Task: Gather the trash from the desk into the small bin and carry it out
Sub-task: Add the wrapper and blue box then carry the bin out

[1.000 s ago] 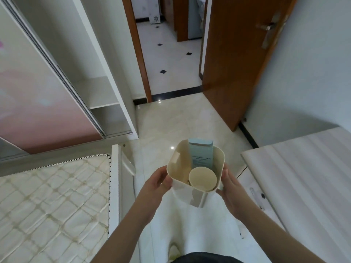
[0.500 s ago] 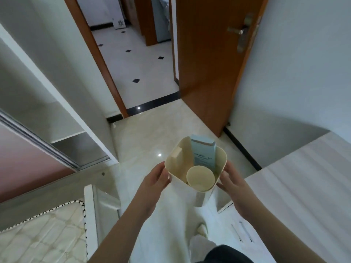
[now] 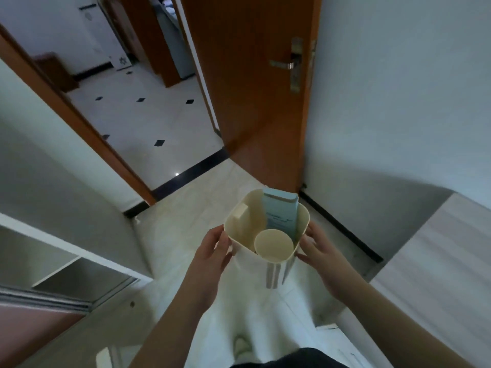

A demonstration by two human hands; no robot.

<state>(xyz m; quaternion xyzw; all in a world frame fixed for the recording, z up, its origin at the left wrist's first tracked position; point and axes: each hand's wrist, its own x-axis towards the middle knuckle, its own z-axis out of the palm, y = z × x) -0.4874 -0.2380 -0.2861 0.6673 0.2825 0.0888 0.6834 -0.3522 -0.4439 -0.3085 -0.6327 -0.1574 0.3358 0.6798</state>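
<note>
Fingers of the left hand lie against the left wall of the small bin, with the thumb near the rim, and fingers of the right hand hold the opposite wall in the same way. Both hands grip the bin between them, so it hangs in the air in front of the body, above the pale floor.

Between the two sets of fingers, inside the bin, the gathered trash is visible: a paper cup at the near side, and beyond it a light blue box that stands up above the far rim. A small beige piece leans on the inner wall, on the side of the left fingers.

Compared with a moment ago, the grip is the same, but the surroundings have shifted. The bed that was under the left arm is gone from view, the open door is now much larger just beyond the fingertips, and the doorway to the tiled hall is nearer. The desk now lies beside the right hand.

I judge that the gathering is finished and the carrying is in progress. What remains is to pass through the doorway without touching the door edge with the bin.
</note>
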